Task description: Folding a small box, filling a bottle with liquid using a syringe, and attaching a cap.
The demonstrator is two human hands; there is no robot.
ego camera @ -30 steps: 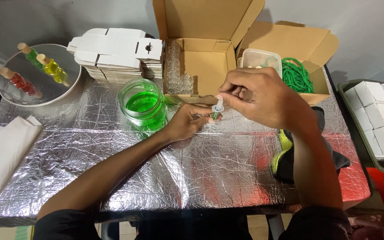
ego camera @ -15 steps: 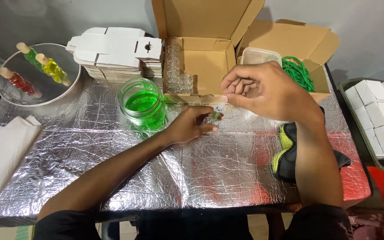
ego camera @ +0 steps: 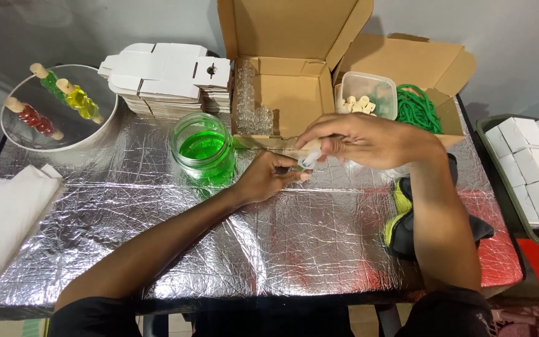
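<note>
small clear bottle [ego camera: 305,162] pinched between left hand [ego camera: 268,178] fingers from below-left and right hand [ego camera: 363,138] fingers pressed on its top, just right of green jar [ego camera: 203,151].

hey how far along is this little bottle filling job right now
Looks done: three corked bottles, green, yellow and red, lie in the white bowl. In hand: the left hand and right hand meet over one small vial beside the jar of green liquid. Likely left: empty vials in the cardboard box, and flat white cartons still unfolded.
</note>
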